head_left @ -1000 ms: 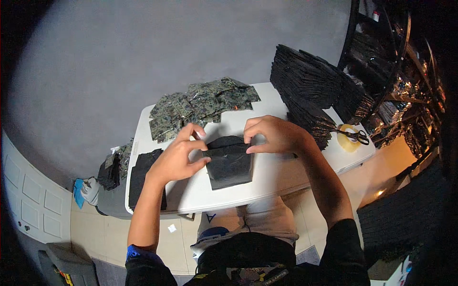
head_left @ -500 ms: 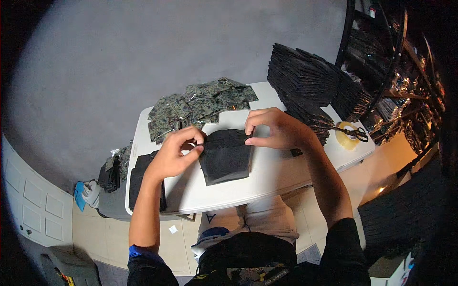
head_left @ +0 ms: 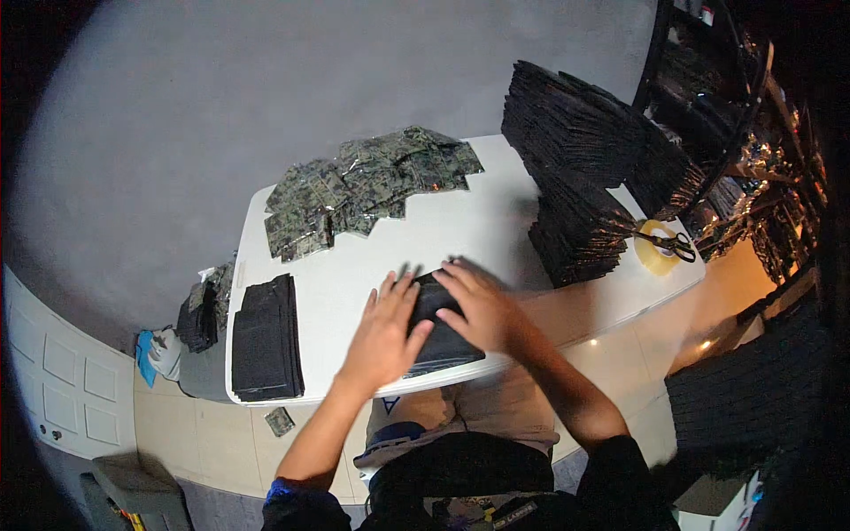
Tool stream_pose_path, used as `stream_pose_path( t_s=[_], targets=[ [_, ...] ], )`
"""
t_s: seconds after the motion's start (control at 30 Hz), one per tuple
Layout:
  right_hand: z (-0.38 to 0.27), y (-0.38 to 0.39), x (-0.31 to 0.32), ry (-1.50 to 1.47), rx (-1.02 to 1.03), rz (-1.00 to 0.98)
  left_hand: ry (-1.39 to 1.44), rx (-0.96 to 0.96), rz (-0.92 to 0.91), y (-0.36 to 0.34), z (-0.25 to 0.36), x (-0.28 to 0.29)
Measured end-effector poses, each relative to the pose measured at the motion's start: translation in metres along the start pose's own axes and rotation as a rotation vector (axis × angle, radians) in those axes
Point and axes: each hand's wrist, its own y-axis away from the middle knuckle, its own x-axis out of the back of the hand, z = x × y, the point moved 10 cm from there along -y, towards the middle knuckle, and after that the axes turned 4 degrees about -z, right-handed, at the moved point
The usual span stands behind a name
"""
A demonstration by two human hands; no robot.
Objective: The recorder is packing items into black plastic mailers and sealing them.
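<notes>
A flat black folded cloth item (head_left: 447, 350) lies near the front edge of the white table, its surface slightly glossy. My left hand (head_left: 385, 332) rests flat over its left side, fingers stretched out and pointing away from me. On its upper right part lies my right hand (head_left: 478, 310), palm down with fingers spread. Both hands hide much of the item, and neither grips it. To the left sits a neat stack of black folded pieces (head_left: 266, 341). Beyond my hands, several camouflage-patterned packets (head_left: 372, 181) in clear plastic are spread in an overlapping pile.
Tall stacks of black folded pieces (head_left: 575, 133) crowd the table's right end, beside a roll of clear yellowish tape (head_left: 653, 258) with black scissors (head_left: 677, 246) on it. A small camouflage packet (head_left: 280, 421) lies on the floor. A grey wall (head_left: 354, 71) stands behind.
Both hands have let go of the black item's far edge and now lie flat on it. The item lies nearer to me and the table's front edge.
</notes>
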Motion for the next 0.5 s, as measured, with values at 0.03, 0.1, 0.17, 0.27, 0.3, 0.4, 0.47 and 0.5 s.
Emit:
stream_pose_path(
  t_s=[0.03, 0.1, 0.17, 0.27, 0.3, 0.4, 0.47, 0.5],
  targets=[
    [-0.009, 0.001, -0.014, 0.084, 0.006, -0.041, -0.066, 0.019, -0.040, 0.005, 0.003, -0.012],
    [-0.027, 0.002, -0.028, 0.182, -0.024, -0.045, -0.127, 0.011, -0.040, 0.013, 0.005, -0.033],
    [-0.027, 0.009, -0.037, 0.226, 0.004, -0.041, -0.075, 0.039, -0.027, 0.015, 0.002, -0.044],
    [-0.022, 0.012, -0.045, 0.248, 0.003, -0.040, -0.092, 0.067, -0.028, 0.015, -0.003, -0.051],
    [-0.022, 0.012, -0.046, 0.277, -0.010, -0.026, -0.097, 0.072, -0.028, 0.014, -0.003, -0.051],
    [-0.026, 0.012, -0.046, 0.299, -0.023, -0.029, -0.102, 0.084, -0.033, 0.017, -0.004, -0.050],
    [-0.021, 0.014, -0.050, 0.296, -0.033, -0.046, -0.098, 0.083, -0.042, 0.015, -0.005, -0.054],
    [-0.017, 0.015, -0.053, 0.293, -0.042, -0.057, -0.093, 0.090, -0.056, 0.014, -0.005, -0.056]
  ],
)
